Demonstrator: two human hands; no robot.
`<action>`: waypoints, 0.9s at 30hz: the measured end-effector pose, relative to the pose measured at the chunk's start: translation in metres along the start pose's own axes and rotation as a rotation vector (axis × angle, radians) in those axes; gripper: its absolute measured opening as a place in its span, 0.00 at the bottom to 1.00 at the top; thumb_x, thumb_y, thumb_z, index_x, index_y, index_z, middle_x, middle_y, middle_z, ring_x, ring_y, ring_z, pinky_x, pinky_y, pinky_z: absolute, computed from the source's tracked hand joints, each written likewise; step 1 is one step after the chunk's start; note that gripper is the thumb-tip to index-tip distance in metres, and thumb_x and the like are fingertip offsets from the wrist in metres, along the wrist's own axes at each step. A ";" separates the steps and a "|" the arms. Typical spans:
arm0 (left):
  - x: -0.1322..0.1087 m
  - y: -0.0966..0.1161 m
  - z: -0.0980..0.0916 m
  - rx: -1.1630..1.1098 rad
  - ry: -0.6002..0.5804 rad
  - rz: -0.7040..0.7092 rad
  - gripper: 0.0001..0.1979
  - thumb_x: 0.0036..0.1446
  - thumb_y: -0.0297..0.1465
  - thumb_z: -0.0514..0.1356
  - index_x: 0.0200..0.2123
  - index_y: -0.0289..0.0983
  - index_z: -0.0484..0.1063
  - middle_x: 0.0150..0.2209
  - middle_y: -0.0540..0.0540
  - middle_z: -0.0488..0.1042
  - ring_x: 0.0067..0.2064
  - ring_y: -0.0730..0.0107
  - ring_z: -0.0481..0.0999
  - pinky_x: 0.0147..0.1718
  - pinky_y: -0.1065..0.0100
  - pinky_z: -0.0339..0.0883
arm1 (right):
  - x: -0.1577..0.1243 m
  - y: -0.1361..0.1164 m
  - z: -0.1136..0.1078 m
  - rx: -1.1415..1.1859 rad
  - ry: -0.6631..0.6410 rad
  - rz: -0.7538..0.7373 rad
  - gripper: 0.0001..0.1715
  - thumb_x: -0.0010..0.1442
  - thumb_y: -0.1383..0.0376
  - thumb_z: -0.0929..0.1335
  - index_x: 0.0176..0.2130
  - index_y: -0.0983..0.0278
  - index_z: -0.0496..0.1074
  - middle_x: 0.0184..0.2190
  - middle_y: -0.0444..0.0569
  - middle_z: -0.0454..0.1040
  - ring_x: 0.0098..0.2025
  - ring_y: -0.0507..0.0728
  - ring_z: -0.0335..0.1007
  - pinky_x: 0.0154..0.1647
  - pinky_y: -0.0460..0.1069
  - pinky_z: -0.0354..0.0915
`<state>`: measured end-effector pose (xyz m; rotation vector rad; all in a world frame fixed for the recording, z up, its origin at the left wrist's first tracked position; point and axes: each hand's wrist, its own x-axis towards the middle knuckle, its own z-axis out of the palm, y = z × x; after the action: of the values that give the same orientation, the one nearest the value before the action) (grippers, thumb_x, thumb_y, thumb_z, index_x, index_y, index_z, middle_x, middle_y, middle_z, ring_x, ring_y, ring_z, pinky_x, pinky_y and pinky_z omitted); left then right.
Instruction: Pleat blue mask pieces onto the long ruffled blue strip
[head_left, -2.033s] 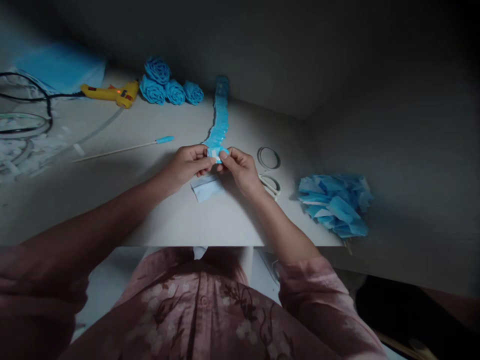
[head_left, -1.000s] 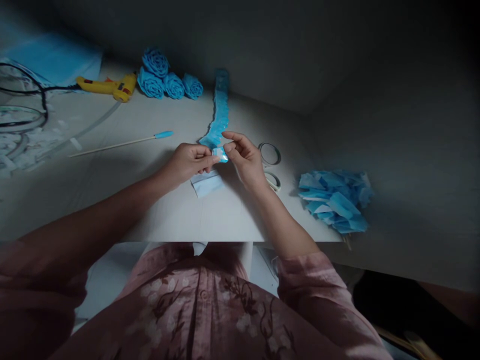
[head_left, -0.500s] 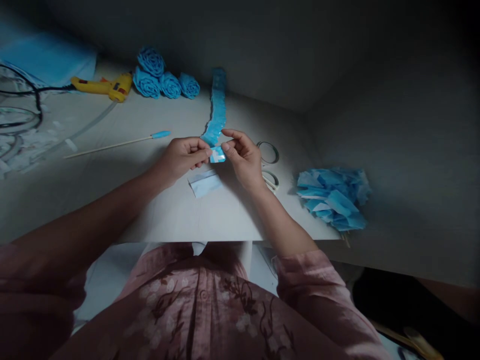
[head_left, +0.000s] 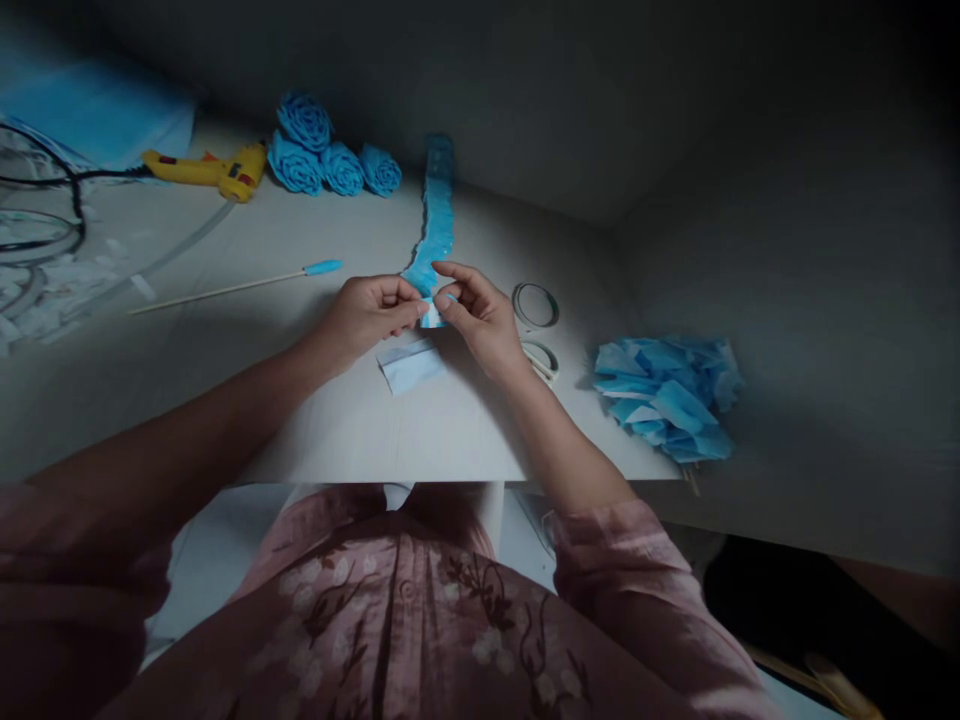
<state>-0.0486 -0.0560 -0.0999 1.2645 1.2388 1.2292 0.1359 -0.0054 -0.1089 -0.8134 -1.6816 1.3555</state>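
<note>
A long blue strip with crinkled edges, perhaps crepe paper, runs from the back of the table to my hands. My left hand pinches its near end between thumb and fingers. Close beside it, my right hand has thumb and index finger closed on the same end, other fingers loosely curled. White shows on the small piece of the end between my fingertips. Below my hands lies a folded pale blue piece. Two pale rings, seemingly scissors handles, lie beside my right wrist; any blades are hidden.
Several blue rolled paper roses sit at the back, beside a yellow glue gun. A thin stick with a blue tip lies left. Blue sheets and white scraps fill the far left. A blue paper bunch stands right, at the table edge.
My right hand has shifted slightly left, its fingertips closer to the left hand's. The strip's end between them looks more covered and shows more white. My left hand stays nearly still.
</note>
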 end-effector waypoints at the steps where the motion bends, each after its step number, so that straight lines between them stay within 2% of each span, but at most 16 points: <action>1: 0.000 0.000 0.000 0.002 0.003 0.002 0.12 0.54 0.35 0.72 0.28 0.37 0.74 0.23 0.52 0.71 0.24 0.77 0.65 0.24 0.73 0.59 | 0.000 0.000 -0.001 -0.005 0.009 0.004 0.35 0.58 0.39 0.78 0.56 0.55 0.78 0.37 0.45 0.74 0.39 0.57 0.71 0.47 0.55 0.73; 7: 0.001 0.000 -0.001 -0.014 0.030 -0.008 0.11 0.56 0.33 0.72 0.29 0.37 0.74 0.24 0.51 0.72 0.24 0.78 0.65 0.23 0.73 0.57 | -0.001 -0.004 -0.005 -0.002 0.047 0.043 0.32 0.62 0.39 0.76 0.57 0.54 0.79 0.39 0.47 0.76 0.43 0.58 0.73 0.50 0.57 0.76; 14: 0.001 0.002 -0.001 -0.038 0.083 -0.025 0.08 0.58 0.30 0.70 0.30 0.37 0.73 0.24 0.51 0.72 0.24 0.77 0.66 0.23 0.72 0.57 | 0.001 -0.001 -0.004 0.075 0.050 0.072 0.36 0.60 0.38 0.77 0.57 0.56 0.79 0.38 0.47 0.76 0.44 0.58 0.74 0.49 0.57 0.80; 21: 0.001 0.001 -0.001 -0.042 0.056 -0.020 0.12 0.57 0.35 0.72 0.30 0.38 0.73 0.24 0.51 0.72 0.24 0.77 0.65 0.24 0.72 0.58 | 0.003 0.002 -0.003 0.058 0.014 0.056 0.38 0.54 0.42 0.82 0.57 0.54 0.78 0.38 0.45 0.77 0.42 0.57 0.75 0.48 0.56 0.79; 25: 0.001 0.000 0.000 -0.111 0.038 -0.030 0.13 0.61 0.39 0.68 0.30 0.38 0.73 0.25 0.50 0.73 0.24 0.76 0.67 0.23 0.72 0.59 | 0.002 0.003 -0.002 0.046 0.025 0.039 0.36 0.54 0.43 0.81 0.56 0.55 0.78 0.39 0.45 0.79 0.43 0.57 0.75 0.48 0.55 0.78; 27: 0.001 0.000 0.000 -0.115 0.021 -0.038 0.12 0.61 0.38 0.68 0.30 0.38 0.73 0.25 0.50 0.74 0.23 0.76 0.67 0.23 0.72 0.58 | 0.002 0.003 -0.002 0.050 0.022 0.025 0.36 0.55 0.43 0.81 0.56 0.55 0.78 0.39 0.45 0.79 0.43 0.57 0.75 0.49 0.55 0.77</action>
<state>-0.0486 -0.0548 -0.0996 1.1422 1.1850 1.2710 0.1364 -0.0025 -0.1115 -0.8204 -1.6192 1.3953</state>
